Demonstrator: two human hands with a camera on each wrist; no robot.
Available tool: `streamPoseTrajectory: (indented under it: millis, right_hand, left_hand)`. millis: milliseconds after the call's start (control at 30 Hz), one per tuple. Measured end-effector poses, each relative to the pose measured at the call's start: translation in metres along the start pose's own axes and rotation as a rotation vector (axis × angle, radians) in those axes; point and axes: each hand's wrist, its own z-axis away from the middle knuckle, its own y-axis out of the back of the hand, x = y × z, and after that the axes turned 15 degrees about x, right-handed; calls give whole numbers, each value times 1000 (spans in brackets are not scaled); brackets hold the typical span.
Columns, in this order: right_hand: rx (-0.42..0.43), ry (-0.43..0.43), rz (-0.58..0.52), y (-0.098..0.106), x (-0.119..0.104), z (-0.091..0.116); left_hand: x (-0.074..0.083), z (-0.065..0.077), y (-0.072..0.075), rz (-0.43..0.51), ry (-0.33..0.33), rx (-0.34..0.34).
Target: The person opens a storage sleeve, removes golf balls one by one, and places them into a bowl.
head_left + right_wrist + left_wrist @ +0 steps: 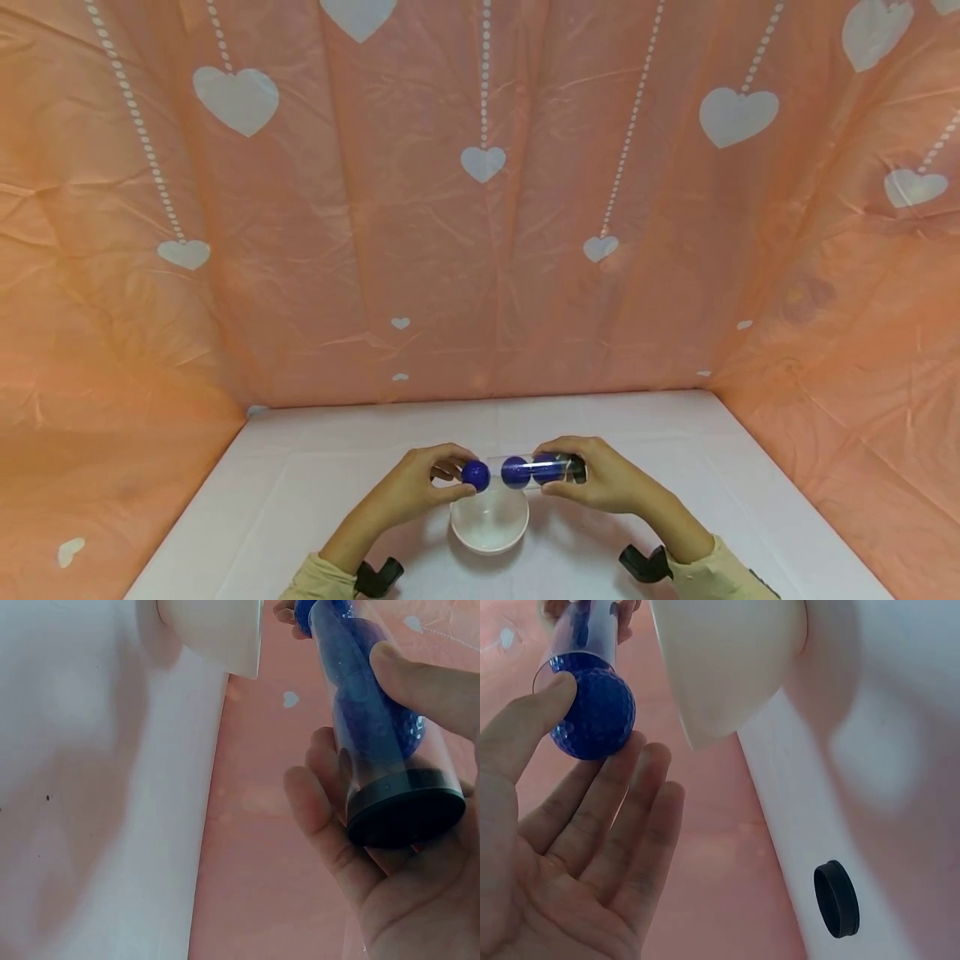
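My left hand (427, 482) pinches a blue dimpled golf ball (476, 476) between thumb and fingers, at the mouth of a clear tube (592, 634). In the head view, two more blue balls (516, 472) sit inside the tube, toward its right end. My right hand (600, 477) grips that end, thumb on one side and fingers on the other. A black cap (406, 814) closes the tube there. The tube lies about level over a white bowl (489, 523); the bowl's inside looks bare where it shows.
A loose black ring-shaped lid (837, 900) rests on the white tabletop (315, 500) in the left wrist view. Orange sheeting (420, 275) with white hearts walls the table at the back and both sides. Black wrist mounts (378, 577) sit beneath the forearms.
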Motion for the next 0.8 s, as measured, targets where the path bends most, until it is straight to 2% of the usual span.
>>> streamPoseTrajectory:
  millis: [467,800]
  right_hand:
    - [2,-12,12,3,0,0]
    - [4,9,12,3,2,0]
  left_hand:
    - [-4,-1,3,-57,-21,-74]
    - [-11,-1,2,-111,-87,-128]
